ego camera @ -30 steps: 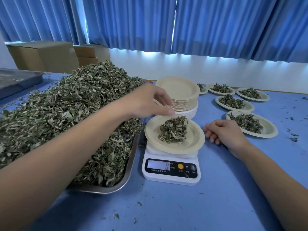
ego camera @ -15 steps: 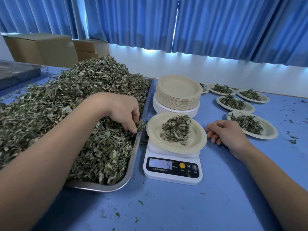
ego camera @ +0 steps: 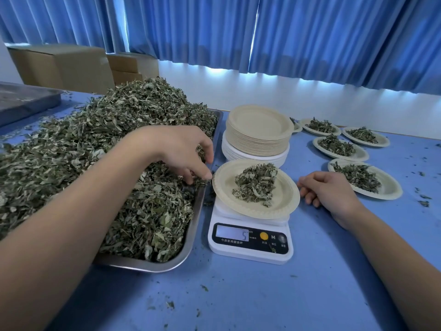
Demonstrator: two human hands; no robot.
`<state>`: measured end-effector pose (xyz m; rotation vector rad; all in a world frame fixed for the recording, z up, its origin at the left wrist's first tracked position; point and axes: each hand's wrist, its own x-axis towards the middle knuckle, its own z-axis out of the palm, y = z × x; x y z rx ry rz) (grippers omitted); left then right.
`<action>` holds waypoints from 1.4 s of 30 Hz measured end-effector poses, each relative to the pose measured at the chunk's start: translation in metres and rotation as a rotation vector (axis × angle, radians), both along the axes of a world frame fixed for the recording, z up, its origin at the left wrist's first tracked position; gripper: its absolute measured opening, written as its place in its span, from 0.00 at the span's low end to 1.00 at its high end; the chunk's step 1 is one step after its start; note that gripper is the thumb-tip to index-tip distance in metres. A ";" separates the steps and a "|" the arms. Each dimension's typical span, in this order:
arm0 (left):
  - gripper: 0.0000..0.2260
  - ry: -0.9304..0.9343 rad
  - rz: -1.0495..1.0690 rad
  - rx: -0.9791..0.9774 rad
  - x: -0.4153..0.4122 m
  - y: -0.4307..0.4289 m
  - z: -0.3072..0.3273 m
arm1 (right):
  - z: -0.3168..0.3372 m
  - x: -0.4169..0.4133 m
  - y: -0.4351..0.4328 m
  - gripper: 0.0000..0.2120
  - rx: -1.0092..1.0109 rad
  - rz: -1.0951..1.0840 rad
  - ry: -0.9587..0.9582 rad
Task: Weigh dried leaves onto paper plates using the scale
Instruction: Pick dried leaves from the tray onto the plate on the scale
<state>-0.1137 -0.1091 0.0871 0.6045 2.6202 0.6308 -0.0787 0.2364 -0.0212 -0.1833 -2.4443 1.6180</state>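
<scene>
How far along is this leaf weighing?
Done: four filled plates sit at the right, a fifth partly hidden behind the stack of empty plates. In hand: the plate on the scale holds a pile, the display reads 5, and the left hand pinches more dried leaves from the tray; the right hand rests on the table. Left: that tall stack and a heaped tray.

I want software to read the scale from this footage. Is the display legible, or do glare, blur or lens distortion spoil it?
Head view: the scale display is sharp and glare-free, reading 5; the brightest patch is the blown-out strip under the curtains; the wide-angle lens bends the frame edges, not the centre; the left hand pinching dried leaves shows barely any blur.
</scene>
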 end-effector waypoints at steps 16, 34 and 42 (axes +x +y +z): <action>0.20 0.038 -0.164 -0.498 0.015 -0.013 0.011 | -0.002 0.001 0.001 0.11 -0.002 0.014 0.005; 0.11 0.405 -0.042 -0.300 -0.002 -0.004 -0.001 | -0.001 0.001 0.001 0.12 0.009 0.020 0.013; 0.13 0.519 0.046 -0.211 0.001 -0.003 0.008 | -0.001 0.002 0.001 0.12 0.007 0.024 0.019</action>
